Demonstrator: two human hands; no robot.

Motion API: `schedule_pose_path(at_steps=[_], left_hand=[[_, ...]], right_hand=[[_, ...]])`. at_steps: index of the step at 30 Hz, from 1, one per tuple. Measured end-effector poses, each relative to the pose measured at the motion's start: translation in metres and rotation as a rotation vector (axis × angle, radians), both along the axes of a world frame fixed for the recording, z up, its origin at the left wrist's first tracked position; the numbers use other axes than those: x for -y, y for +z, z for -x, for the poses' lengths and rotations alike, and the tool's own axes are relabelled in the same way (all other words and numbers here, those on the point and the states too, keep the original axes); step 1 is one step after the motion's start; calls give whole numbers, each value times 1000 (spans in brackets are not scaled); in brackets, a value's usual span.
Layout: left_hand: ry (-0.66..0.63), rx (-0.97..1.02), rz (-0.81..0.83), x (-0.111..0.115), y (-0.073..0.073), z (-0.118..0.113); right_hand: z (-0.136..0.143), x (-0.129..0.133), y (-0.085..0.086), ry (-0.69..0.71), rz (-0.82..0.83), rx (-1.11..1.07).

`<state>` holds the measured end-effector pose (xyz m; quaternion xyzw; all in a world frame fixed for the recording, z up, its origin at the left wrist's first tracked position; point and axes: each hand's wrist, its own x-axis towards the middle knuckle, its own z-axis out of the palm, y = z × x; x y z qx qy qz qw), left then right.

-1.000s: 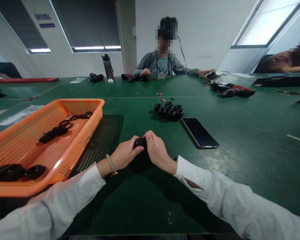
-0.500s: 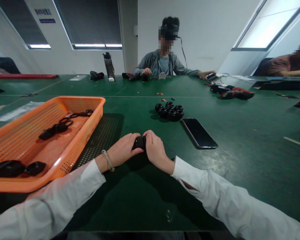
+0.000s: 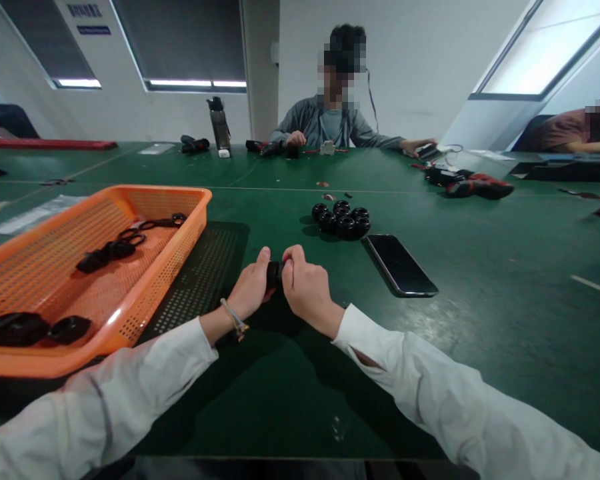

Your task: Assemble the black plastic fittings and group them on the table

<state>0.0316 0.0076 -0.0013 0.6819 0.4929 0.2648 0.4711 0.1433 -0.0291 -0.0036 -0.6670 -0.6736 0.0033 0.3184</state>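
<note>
Between my two hands is a small black cylindrical plastic part [image 3: 274, 273], mostly covered by fingers. My left hand [image 3: 251, 287] is closed round its left side, thumb pointing up. At its right end, the fingers of my right hand [image 3: 306, 280] are curled and pinch it. Both hands are just above the green table [image 3: 380, 393]. Beyond them stands a cluster of several shiny black ring-shaped parts [image 3: 346, 225]. To my left, an orange basket [image 3: 130, 340] holds several black plastic parts [image 3: 111, 251], some ring-like, and larger black pieces [image 3: 17, 329] near its front.
A dark phone [image 3: 401, 265] lies right of my hands. Across the table a person [image 3: 330, 120] in grey sits with hands on small devices. A bottle [image 3: 219, 125], red-and-black power tools [image 3: 475, 184] and a plastic bag [image 3: 35, 215] lie farther off. Another person [image 3: 570, 130] is at the far right.
My left hand has turned so its thumb points up, and my right fingers have shifted their grip on the black part. Both hands rose slightly; the view shifted a little.
</note>
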Motion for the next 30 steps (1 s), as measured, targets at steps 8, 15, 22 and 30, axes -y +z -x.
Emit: schedule_pose_path(at_steps=[8,15,22,30], left_hand=[[126,-553,-495,0,1,-4],[149,-602,-583,-1,-6,-4],[95,-488,-855,-3,-5,4],[55,-231,-679,-5,-2,3]], right_hand=[[9,-5,2,-63,75,-110],[11,-6,0,-85,70,-362],[11,-10,-1,-76,102,-517],[2,-13,-1,-48,99,-430]])
